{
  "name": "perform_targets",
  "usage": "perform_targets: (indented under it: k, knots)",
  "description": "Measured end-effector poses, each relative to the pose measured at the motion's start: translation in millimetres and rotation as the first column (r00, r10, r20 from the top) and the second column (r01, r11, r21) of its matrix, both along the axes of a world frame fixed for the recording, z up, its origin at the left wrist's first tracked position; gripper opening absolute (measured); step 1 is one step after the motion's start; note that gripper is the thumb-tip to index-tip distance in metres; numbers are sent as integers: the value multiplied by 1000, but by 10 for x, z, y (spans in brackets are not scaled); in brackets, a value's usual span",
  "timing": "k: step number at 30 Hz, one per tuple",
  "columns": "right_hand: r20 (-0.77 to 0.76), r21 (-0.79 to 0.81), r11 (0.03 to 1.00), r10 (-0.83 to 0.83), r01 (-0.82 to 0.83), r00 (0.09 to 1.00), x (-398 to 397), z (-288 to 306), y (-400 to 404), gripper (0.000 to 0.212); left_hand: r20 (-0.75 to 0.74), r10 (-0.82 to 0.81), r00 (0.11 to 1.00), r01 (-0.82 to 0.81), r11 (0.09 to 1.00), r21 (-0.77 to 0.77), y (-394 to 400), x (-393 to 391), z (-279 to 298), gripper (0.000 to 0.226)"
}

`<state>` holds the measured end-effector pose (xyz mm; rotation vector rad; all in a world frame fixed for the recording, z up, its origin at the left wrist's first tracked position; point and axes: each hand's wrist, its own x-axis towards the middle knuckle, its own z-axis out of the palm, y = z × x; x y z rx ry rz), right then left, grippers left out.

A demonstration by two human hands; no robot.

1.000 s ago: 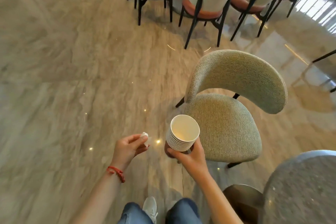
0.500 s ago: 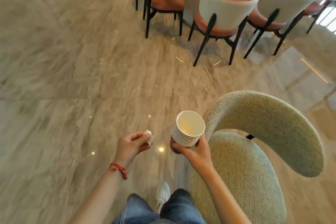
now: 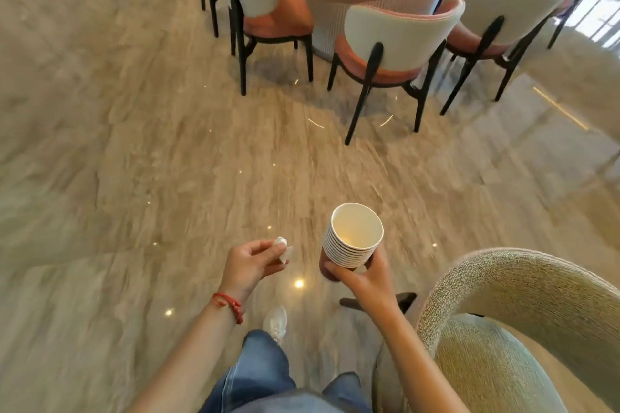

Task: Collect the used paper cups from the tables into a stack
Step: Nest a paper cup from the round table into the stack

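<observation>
Gripping the cup stack [image 3: 352, 238], the right hand [image 3: 365, 282] skirts the green chair [image 3: 523, 282]; left hand [image 3: 250, 265] pinches tissue [image 3: 281, 246].

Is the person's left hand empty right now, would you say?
No, the left hand pinches a small crumpled white tissue between thumb and fingers.

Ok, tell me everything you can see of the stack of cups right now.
The stack of paper cups is a nested column of white cups, their rolled rims showing as close rings down the side; roughly ten rims show. The top cup is open and looks empty, its inside pale cream. A reddish-brown outer wall shows at the base. The stack leans slightly left, held in the air above the floor by the right hand, which grips its lower part. Nothing else touches it.
</observation>
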<state>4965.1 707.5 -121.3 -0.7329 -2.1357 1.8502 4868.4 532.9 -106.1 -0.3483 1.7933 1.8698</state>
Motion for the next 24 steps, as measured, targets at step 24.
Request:
perform_targets:
  k: [24]
  knots:
    - [9,37,841,-541,540,841,-1729,78,2903,63,-35,-589,808,590,807,33,3850,-2537,128,13]
